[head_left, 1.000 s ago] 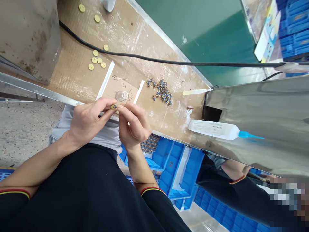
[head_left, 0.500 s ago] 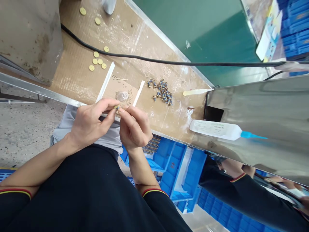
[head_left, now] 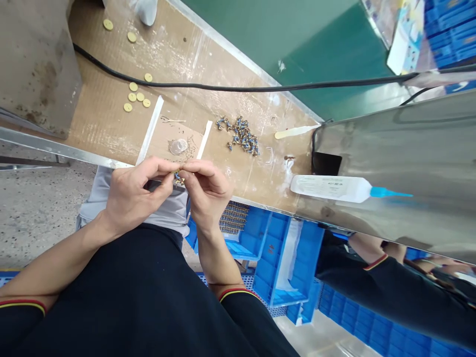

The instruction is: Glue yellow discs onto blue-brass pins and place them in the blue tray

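Observation:
My left hand [head_left: 137, 191] and my right hand [head_left: 206, 191] meet fingertip to fingertip over the bench's front edge. Between them is a small blue and brass-coloured part [head_left: 179, 178], pinched by both; its exact kind is too small to make out. Just beyond the fingers sits a small clear cup [head_left: 178, 146] with tiny dark pins [head_left: 191, 148] scattered around it. To the right lies a pile of similar blue and brass parts [head_left: 243, 136]. Several round yellow discs [head_left: 140, 96] lie to the left.
A black cable [head_left: 223, 89] crosses the cardboard-covered bench [head_left: 253, 173]. At right, a white bottle with a blue nozzle [head_left: 330, 189] lies on its side near a metal box [head_left: 409, 148]. Blue crates [head_left: 267, 253] stand below the edge. A co-worker's dark sleeve [head_left: 372, 287] shows at lower right.
My right fingers have shifted up and stretched out along the part, and more of it shows below the fingertips. The whole view has shifted slightly.

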### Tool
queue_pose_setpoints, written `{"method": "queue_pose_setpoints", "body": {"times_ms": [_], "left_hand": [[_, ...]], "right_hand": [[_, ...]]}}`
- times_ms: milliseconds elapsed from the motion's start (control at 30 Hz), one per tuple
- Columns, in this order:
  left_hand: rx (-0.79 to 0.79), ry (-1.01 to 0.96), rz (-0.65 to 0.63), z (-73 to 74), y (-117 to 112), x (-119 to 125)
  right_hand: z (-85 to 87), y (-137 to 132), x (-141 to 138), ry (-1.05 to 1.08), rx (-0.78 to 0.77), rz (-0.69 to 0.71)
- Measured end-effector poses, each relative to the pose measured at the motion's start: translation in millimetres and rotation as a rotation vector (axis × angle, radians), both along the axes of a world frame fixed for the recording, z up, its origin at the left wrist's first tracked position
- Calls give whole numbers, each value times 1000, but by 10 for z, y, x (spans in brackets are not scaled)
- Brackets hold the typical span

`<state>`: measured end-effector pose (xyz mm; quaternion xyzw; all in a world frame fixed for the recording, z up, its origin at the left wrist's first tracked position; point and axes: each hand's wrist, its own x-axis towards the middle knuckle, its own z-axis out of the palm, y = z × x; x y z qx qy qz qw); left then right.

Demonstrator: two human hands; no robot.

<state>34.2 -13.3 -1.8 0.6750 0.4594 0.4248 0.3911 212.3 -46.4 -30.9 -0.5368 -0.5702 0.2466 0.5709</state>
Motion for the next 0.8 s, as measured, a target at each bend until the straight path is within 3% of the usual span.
{"method": "queue_pose_setpoints", "body": {"times_ms": [367, 600, 733, 800], "left_hand": [[-83, -8, -10, -9, -66, 74], [-294, -62, 24, 72, 13, 294], [-311, 6, -9, 56, -17, 477], [-264, 48, -143, -55, -71, 496]], "right_hand": [[-95, -65, 32, 64, 6, -34], [-205, -39, 68, -134, -148, -97], [-302, -161, 137, -249, -143, -189], [-352, -277, 136, -274, -145, -262]]}}
